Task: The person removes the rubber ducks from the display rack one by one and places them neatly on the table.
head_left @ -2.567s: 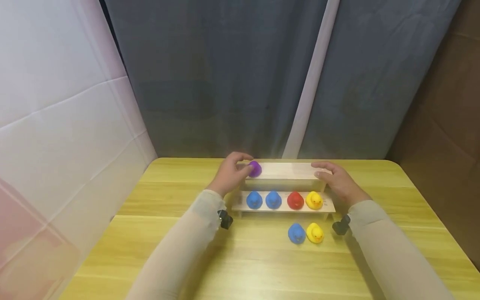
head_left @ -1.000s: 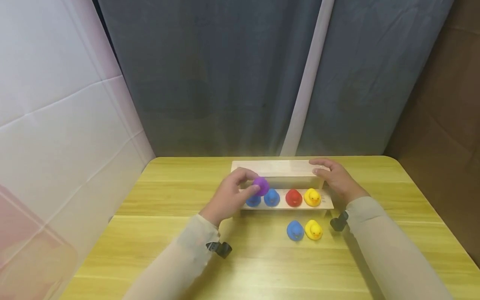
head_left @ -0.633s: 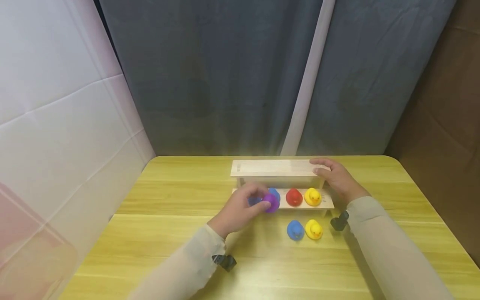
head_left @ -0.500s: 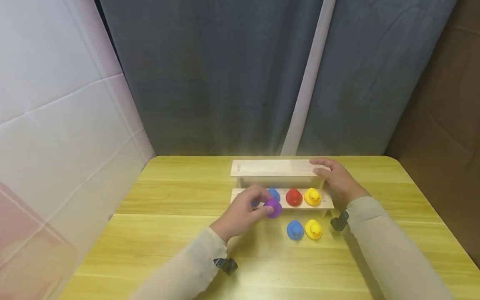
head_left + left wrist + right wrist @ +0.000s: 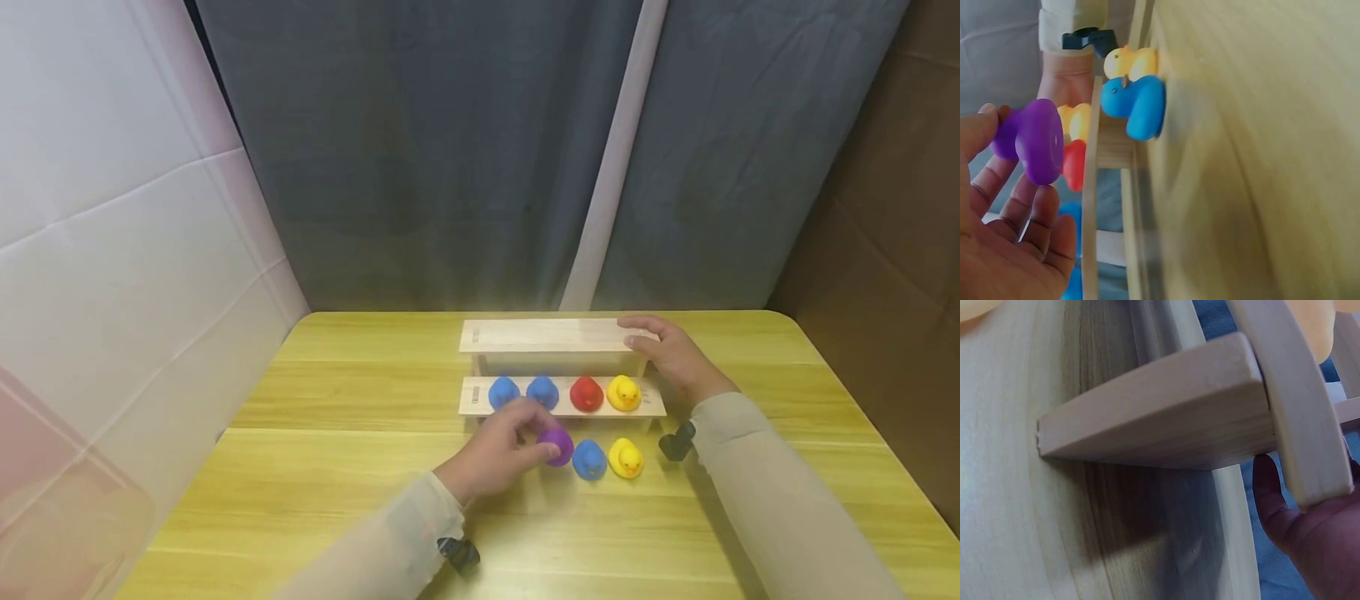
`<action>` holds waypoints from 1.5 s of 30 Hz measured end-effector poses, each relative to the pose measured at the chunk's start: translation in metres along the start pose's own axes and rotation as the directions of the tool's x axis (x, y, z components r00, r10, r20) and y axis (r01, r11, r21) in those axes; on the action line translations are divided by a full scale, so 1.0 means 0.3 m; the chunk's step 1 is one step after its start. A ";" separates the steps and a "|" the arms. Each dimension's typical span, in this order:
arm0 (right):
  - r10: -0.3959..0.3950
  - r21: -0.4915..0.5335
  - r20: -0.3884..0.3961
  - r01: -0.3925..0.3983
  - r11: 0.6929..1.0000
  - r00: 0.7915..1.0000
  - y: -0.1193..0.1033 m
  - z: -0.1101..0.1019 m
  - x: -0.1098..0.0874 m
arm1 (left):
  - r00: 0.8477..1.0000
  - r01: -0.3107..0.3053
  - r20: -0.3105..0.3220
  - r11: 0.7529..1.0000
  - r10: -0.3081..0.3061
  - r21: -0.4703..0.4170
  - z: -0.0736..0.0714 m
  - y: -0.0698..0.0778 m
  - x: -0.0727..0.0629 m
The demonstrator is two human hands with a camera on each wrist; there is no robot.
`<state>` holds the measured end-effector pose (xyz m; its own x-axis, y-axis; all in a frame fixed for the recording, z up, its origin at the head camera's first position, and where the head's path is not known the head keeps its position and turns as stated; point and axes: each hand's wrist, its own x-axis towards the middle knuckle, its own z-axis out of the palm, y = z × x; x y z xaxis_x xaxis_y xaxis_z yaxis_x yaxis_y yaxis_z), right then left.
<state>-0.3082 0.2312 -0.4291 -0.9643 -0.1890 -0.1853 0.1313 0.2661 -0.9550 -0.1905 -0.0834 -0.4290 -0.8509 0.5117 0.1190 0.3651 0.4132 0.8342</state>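
Note:
Between thumb and fingers, my left hand [image 5: 495, 450] pinches a purple rubber duck [image 5: 557, 447] by its head. In the left wrist view the purple duck [image 5: 1041, 144] hangs clear of the table, base outward. Just right of it on the tabletop sit a blue duck [image 5: 590, 461] and a yellow duck [image 5: 626, 458]. My right hand [image 5: 681, 362] grips the right end of the rack's upper shelf [image 5: 547, 336]; its thumb [image 5: 1269, 494] shows beside the wood in the right wrist view. Blue ducks [image 5: 504, 392], a red duck [image 5: 587, 394] and a yellow duck [image 5: 623, 393] line the lower shelf [image 5: 474, 407].
The two-tier wooden rack stands near the back of the yellow wood-grain table [image 5: 337, 483]. A grey curtain [image 5: 420, 167] hangs behind it, a white sheet [image 5: 127, 208] at left and a brown panel [image 5: 885, 208] at right.
My left hand has lifted the purple duck off the upper shelf's left end and carried it forward and down, beside the blue duck on the table. My right hand stays at the rack.

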 end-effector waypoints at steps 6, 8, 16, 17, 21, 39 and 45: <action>-0.009 0.003 0.002 0.009 1.000 1.000 -0.005 0.004 -0.002 | 1.000 0.011 -0.007 1.000 -0.010 0.014 0.023 -0.019 0.001; -0.008 0.007 0.003 0.008 1.000 1.000 -0.008 0.005 -0.006 | 1.000 0.026 -0.009 0.999 -0.026 0.021 0.030 -0.025 0.002; -0.014 0.002 0.000 0.014 1.000 1.000 -0.011 0.003 -0.006 | 0.994 0.106 -0.005 0.993 -0.106 0.060 0.049 -0.041 0.008; -0.021 0.000 0.001 0.021 1.000 1.000 -0.011 0.003 -0.005 | 0.993 0.114 -0.005 0.991 -0.114 0.063 0.051 -0.041 0.010; -0.033 0.000 0.001 0.033 0.999 0.999 -0.013 0.003 -0.004 | 0.990 0.139 -0.006 0.987 -0.139 0.081 0.059 -0.042 0.014; -0.004 0.023 0.003 0.004 1.000 1.000 -0.008 0.001 -0.004 | 0.979 0.205 -0.017 0.972 -0.204 0.115 0.077 -0.058 0.027; 0.005 0.019 -0.002 -0.005 1.000 1.000 -0.008 0.002 -0.008 | 0.977 0.215 -0.021 0.968 -0.214 0.126 0.077 -0.054 0.030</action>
<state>-0.3061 0.2303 -0.4265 -0.9641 -0.1854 -0.1899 0.1408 0.2491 -0.9582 -0.1954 -0.0682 -0.4540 -0.9170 0.3956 -0.0513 0.2184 0.6054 0.7653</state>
